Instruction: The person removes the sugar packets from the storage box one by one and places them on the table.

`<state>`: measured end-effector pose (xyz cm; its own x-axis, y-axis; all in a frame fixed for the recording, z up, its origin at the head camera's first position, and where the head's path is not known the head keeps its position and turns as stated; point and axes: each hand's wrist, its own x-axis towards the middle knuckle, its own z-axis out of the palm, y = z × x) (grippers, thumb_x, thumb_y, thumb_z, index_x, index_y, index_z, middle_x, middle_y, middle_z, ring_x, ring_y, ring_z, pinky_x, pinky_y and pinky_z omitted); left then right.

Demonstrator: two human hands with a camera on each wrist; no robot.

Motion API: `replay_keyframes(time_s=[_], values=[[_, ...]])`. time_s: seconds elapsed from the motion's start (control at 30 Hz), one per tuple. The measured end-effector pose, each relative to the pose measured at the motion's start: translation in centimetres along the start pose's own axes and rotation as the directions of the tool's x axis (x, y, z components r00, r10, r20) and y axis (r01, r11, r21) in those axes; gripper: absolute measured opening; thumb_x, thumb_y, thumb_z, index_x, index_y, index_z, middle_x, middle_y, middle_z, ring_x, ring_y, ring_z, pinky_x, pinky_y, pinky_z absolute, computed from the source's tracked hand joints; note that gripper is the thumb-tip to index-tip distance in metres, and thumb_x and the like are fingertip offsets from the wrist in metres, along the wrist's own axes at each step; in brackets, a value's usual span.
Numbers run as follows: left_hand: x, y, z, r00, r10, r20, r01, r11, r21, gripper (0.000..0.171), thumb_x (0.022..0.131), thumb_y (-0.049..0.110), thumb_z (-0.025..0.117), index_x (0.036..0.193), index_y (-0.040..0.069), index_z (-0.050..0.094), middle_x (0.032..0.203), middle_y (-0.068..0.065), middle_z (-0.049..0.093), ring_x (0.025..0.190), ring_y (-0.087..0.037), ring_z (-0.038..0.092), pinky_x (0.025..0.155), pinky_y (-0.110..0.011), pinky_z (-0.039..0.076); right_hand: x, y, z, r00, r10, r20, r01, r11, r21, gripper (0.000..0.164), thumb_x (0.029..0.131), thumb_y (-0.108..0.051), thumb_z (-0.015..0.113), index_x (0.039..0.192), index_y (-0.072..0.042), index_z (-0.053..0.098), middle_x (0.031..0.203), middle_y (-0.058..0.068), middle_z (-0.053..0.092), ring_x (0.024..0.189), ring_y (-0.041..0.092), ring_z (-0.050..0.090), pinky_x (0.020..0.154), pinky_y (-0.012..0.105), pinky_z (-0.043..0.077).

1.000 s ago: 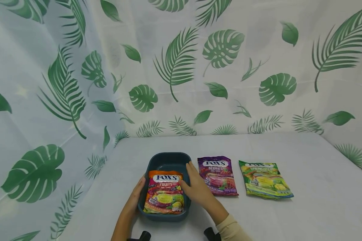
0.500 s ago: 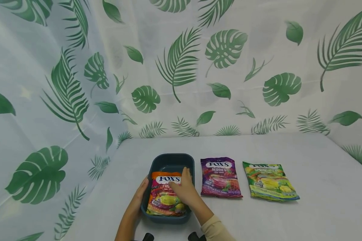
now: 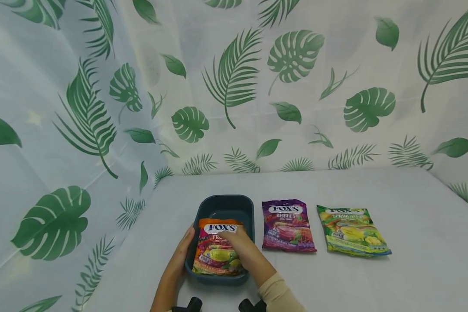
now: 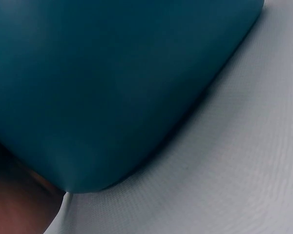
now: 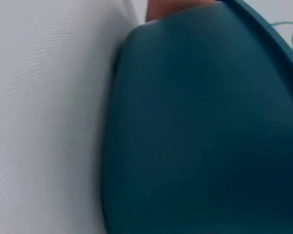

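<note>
Inside the teal tub [image 3: 218, 282] toward the left edge of the table [image 3: 316, 281], we see the right hand [image 3: 245, 246] shifted from rim to orange packet [image 3: 215, 255], perhaps adjusting it, fingers' hold impossible to tell, the left hand [image 3: 180, 252] straight-fingered along the outer wall.

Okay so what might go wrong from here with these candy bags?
The right grip lies over part of the Fruits bag, so a hard press could crumple it. The left grip touches the left side of the tray, so a firm push might slide it. The Berries bag lies close to the tray's right side, so a slide that way may bump it.
</note>
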<state>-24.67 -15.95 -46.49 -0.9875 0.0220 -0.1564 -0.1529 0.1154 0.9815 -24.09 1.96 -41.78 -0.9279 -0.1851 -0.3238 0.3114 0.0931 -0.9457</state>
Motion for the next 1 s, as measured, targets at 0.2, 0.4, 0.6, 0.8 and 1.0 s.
replay_keyframes(time_s=[0.2, 0.4, 0.6, 0.8, 1.0], values=[[0.2, 0.2, 0.2, 1.0, 0.002, 0.011, -0.002, 1.0, -0.007, 0.074, 0.097, 0.056, 0.03, 0.153, 0.01, 0.014, 0.159, -0.016, 0.01, 0.147, -0.039, 0.004, 0.113, -0.064, 0.0, 0.2, -0.1, -0.6, 0.999, 0.038, 0.016, -0.04, 0.981, 0.191, 0.073, 0.092, -0.028, 0.053, 0.144, 0.009, 0.016, 0.142, 0.029, 0.031, 0.126, 0.042, 0.038, 0.109, 0.056, 0.031], [0.1, 0.2, 0.1, 1.0, -0.004, 0.005, 0.004, 1.0, -0.001, 0.073, 0.098, 0.054, 0.029, 0.153, 0.009, 0.014, 0.159, -0.018, 0.01, 0.146, -0.04, 0.002, 0.111, -0.066, -0.001, 0.0, -0.3, -1.1, 0.993, 0.047, 0.107, -0.08, 0.94, 0.333, 0.061, 0.095, -0.026, 0.048, 0.142, 0.007, 0.027, 0.142, 0.026, 0.037, 0.126, 0.038, 0.041, 0.111, 0.053, 0.031], [0.1, 0.1, 0.2, 1.0, -0.018, -0.011, 0.019, 1.0, 0.024, 0.074, 0.096, 0.056, 0.03, 0.153, 0.011, 0.015, 0.159, -0.017, 0.012, 0.146, -0.042, 0.003, 0.11, -0.068, 0.001, 0.1, -0.4, -1.6, 0.985, 0.046, 0.164, -0.119, 0.874, 0.471, 0.064, 0.097, -0.024, 0.044, 0.146, 0.004, 0.014, 0.148, 0.025, 0.026, 0.133, 0.037, 0.032, 0.115, 0.05, 0.025], [0.1, 0.2, 0.2, 1.0, -0.024, -0.021, 0.024, 0.999, 0.03, 0.075, 0.095, 0.057, 0.031, 0.153, 0.011, 0.016, 0.159, -0.018, 0.012, 0.146, -0.042, 0.004, 0.109, -0.069, 0.001, 0.3, -0.4, -1.8, 0.984, 0.048, 0.172, -0.131, 0.846, 0.516, 0.071, 0.097, -0.021, 0.044, 0.147, 0.005, 0.001, 0.15, 0.029, 0.013, 0.137, 0.042, 0.019, 0.118, 0.052, 0.016], [0.1, 0.2, 0.2, 0.999, -0.029, -0.04, 0.03, 0.999, 0.036, 0.075, 0.096, 0.056, 0.032, 0.152, 0.01, 0.016, 0.159, -0.018, 0.011, 0.146, -0.042, 0.002, 0.109, -0.07, -0.001, 0.3, -0.5, -1.9, 0.971, -0.014, 0.238, -0.104, 0.873, 0.477, 0.069, 0.097, -0.018, 0.042, 0.146, 0.011, 0.002, 0.152, 0.031, 0.01, 0.14, 0.043, 0.014, 0.119, 0.051, 0.008]])
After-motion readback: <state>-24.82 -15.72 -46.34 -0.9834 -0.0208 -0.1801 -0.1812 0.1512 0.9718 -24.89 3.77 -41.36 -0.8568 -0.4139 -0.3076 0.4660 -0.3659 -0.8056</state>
